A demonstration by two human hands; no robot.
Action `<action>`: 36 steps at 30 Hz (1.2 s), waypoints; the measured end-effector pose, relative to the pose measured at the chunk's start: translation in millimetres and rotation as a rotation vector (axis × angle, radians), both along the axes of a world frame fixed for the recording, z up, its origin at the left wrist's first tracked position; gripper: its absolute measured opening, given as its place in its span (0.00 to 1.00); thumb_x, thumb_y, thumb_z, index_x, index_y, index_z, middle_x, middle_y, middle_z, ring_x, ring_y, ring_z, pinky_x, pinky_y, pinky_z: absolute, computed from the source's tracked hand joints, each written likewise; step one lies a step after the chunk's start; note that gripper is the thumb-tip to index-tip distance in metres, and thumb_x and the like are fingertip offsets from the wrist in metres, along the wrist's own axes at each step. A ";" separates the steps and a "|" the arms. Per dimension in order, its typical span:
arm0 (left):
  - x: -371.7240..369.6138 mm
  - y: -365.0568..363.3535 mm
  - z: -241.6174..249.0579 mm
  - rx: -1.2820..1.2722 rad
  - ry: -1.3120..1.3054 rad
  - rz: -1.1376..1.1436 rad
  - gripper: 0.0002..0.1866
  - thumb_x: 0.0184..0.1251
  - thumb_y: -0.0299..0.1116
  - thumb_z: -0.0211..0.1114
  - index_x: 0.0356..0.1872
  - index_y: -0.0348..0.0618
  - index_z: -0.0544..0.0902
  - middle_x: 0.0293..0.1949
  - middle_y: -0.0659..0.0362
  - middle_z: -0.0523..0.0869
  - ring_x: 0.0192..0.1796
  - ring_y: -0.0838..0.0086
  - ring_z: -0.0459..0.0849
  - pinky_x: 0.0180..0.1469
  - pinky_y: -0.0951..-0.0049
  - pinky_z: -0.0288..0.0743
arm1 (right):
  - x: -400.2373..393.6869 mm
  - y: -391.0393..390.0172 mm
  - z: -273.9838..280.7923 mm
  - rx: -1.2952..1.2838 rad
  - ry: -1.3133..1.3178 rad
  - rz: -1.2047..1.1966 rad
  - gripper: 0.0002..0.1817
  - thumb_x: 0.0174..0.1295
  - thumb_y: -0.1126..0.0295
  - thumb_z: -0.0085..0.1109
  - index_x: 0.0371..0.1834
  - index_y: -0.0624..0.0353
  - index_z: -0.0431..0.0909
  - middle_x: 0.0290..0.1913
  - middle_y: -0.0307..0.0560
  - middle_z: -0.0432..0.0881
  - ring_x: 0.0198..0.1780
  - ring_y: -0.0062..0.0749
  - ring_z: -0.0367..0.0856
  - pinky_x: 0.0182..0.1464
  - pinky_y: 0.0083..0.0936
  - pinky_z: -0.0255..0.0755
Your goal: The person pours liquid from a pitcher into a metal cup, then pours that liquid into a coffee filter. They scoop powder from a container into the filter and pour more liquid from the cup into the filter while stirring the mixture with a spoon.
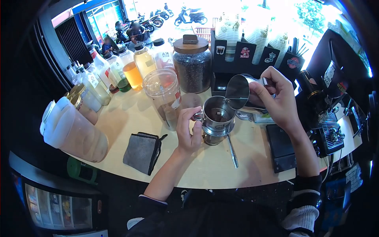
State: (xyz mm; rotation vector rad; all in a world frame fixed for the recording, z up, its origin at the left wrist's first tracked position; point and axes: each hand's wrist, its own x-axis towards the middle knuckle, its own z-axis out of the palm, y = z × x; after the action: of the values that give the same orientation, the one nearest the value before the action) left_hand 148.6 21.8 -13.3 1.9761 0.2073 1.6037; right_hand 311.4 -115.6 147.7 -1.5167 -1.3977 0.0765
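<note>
My right hand (pixel 278 98) is closed around the handle of a steel pitcher (pixel 238 93), which is tilted so that its lip is over a metal coffee drip filter (pixel 218 125). With thumb and fingers, my left hand (pixel 188 130) grips the filter's side handle. Dark contents show inside the filter, which sits on a small glass (pixel 212 139) mostly hidden below it. Just right of the glass, a metal spoon (pixel 233 153) lies on the wooden counter (pixel 205 173). Whether liquid is flowing from the pitcher is hard to make out.
A folded grey cloth (pixel 143 152), a clear plastic jar (pixel 162 98) and a white pitcher (pixel 75 130) stand left. Behind are syrup bottles (pixel 132 71) and a coffee bean jar (pixel 192 67). Right are a black scale (pixel 281 148), a cup rack (pixel 244 51) and an espresso machine (pixel 329 130).
</note>
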 end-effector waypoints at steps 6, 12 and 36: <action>2.3 1.6 -0.5 0.015 -0.036 -0.004 0.16 0.67 0.33 0.52 0.49 0.32 0.74 0.41 0.52 0.76 0.39 0.70 0.75 0.43 0.73 0.70 | -2.1 1.8 0.8 -0.019 -0.072 -0.019 0.13 0.61 0.73 0.61 0.26 0.63 0.65 0.20 0.27 0.57 0.26 0.07 0.54 0.32 0.10 0.75; 2.7 1.3 0.4 0.029 -0.062 0.000 0.15 0.66 0.32 0.54 0.49 0.32 0.75 0.40 0.52 0.77 0.37 0.70 0.75 0.40 0.74 0.70 | -6.0 5.4 1.4 -0.009 -0.058 -0.008 0.13 0.61 0.73 0.61 0.27 0.64 0.66 0.21 0.27 0.58 0.26 0.06 0.55 0.32 0.10 0.74; 0.8 0.6 -1.6 -0.005 -0.003 -0.009 0.16 0.68 0.31 0.48 0.50 0.31 0.73 0.42 0.53 0.75 0.41 0.72 0.76 0.47 0.73 0.71 | -5.2 -6.7 5.3 0.056 0.146 0.087 0.15 0.61 0.70 0.62 0.26 0.60 0.64 0.23 0.26 0.55 0.26 0.07 0.54 0.29 0.08 0.70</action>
State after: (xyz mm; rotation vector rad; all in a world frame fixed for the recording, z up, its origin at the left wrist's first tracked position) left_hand 149.4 22.4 -14.9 1.9682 0.2001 1.5986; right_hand 306.1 -122.3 153.0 -1.3767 -1.3375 0.1961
